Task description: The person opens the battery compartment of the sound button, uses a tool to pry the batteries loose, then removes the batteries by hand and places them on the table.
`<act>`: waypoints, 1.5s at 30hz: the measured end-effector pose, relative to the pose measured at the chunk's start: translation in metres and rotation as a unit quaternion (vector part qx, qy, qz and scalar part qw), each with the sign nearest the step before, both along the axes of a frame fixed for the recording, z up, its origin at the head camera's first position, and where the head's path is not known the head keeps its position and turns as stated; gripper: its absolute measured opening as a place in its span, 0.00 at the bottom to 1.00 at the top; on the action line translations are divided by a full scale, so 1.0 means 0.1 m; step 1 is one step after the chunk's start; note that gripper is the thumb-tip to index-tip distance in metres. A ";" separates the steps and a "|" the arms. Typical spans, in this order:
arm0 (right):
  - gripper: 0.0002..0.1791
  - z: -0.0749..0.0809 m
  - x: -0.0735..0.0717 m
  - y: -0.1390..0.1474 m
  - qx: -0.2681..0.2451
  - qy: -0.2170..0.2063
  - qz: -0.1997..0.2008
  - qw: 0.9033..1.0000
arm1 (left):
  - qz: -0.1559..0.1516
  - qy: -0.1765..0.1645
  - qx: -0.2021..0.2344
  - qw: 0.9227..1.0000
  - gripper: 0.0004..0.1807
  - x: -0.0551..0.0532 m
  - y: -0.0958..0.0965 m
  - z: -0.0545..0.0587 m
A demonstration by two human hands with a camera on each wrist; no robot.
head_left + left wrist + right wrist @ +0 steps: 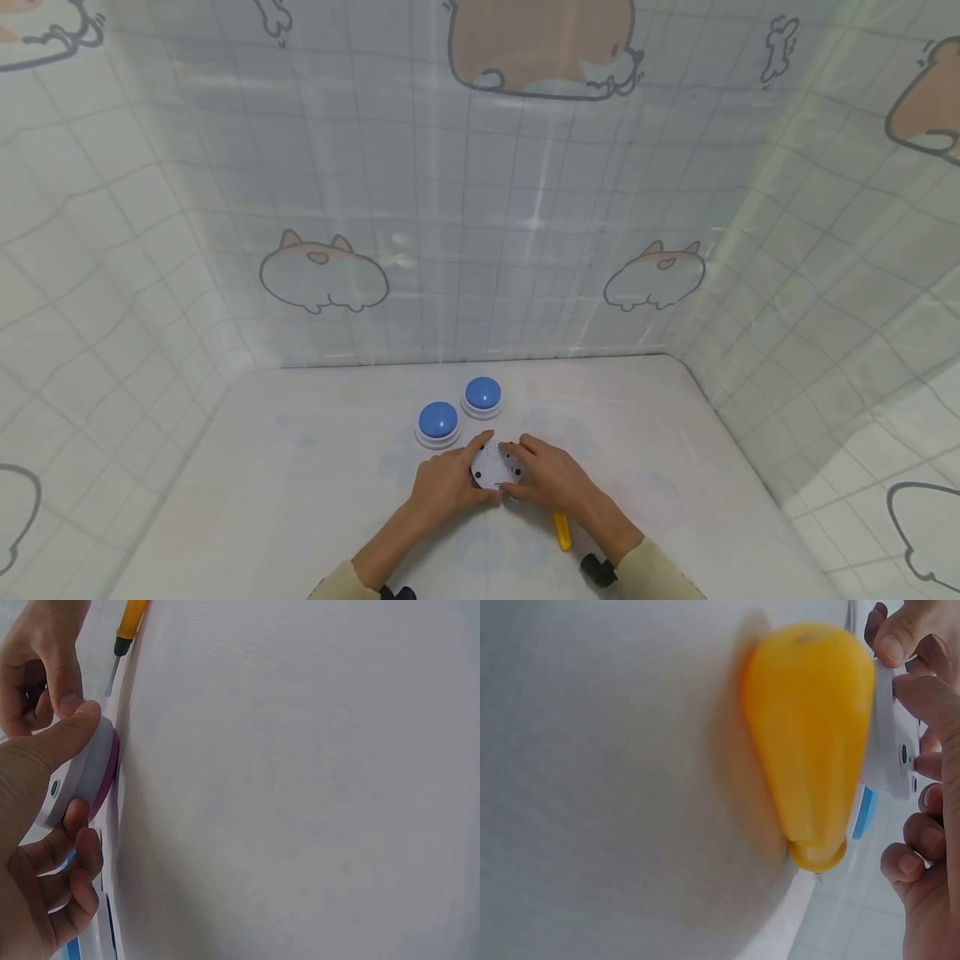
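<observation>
A round white push button [491,468] lies face down between both hands, its underside with small speaker holes and dark screw holes upward. In the left wrist view its pink cap [109,769] faces the table. My left hand [444,482] grips it by the rim, thumb on the near side and fingers on the far side. My right hand [553,475] holds its right part with thumb and index finger, the other fingers curled. A screwdriver with a yellow handle [810,735] lies beside the right hand, its metal shaft pointing towards the button.
Two blue-topped buttons, one left [438,422] and one farther back [483,395], stand upright behind the hands. The white table [315,467] is enclosed by a back wall [480,250] and side walls with a grid and cartoon animal print.
</observation>
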State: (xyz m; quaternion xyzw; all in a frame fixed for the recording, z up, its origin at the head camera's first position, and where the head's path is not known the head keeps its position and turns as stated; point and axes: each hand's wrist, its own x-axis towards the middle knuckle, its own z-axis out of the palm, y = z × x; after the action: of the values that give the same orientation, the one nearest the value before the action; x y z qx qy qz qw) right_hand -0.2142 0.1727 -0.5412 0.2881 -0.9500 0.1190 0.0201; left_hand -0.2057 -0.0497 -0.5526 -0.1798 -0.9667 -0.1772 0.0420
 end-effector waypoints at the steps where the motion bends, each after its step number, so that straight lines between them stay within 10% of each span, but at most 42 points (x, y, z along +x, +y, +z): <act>1: 0.38 0.00 -0.01 0.00 0.004 0.007 0.010 1.000 | 0.000 -0.002 0.000 1.000 0.56 0.00 0.00 0.00; 15: 0.28 -0.01 -0.05 0.00 0.014 0.176 0.105 0.979 | -0.002 -0.006 -0.010 1.000 0.56 -0.05 0.01 0.00; 45: 0.28 0.06 -0.15 -0.02 0.024 0.172 0.151 0.973 | -0.019 -0.028 0.011 0.999 0.55 -0.10 -0.02 0.06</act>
State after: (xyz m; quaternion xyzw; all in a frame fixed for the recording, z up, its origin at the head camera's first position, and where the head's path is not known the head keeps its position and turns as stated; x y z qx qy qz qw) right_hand -0.2296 0.1709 -0.5355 0.4448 -0.8803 0.0469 0.1582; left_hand -0.2161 -0.0516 -0.5469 -0.1931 -0.9619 -0.1931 0.0133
